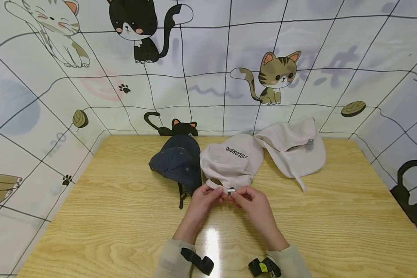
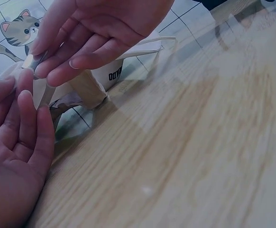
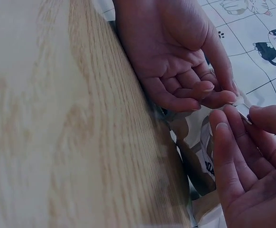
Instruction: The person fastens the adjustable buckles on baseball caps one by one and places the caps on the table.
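Note:
A pale cap (image 1: 226,164) with COLORADO lettering lies at the middle of the table, its back strap (image 1: 212,184) toward me. My left hand (image 1: 202,202) pinches this strap between thumb and fingers, just left of a small silver buckle (image 1: 231,190). The buckle is gripped by my right hand (image 1: 255,202), thumb on its near side. In the left wrist view, the fingertips of both hands meet around the shiny buckle (image 2: 30,61). From the right wrist, the buckle shows only as a thin edge, partly hidden by fingers.
A dark navy cap (image 1: 178,162) lies just left of the pale one, its strap hanging toward me. On the right sits another pale cap (image 1: 299,150), its strap loose and a metal buckle (image 1: 310,144) showing. A cat-patterned backdrop (image 1: 208,88) stands behind the wooden table (image 1: 125,231).

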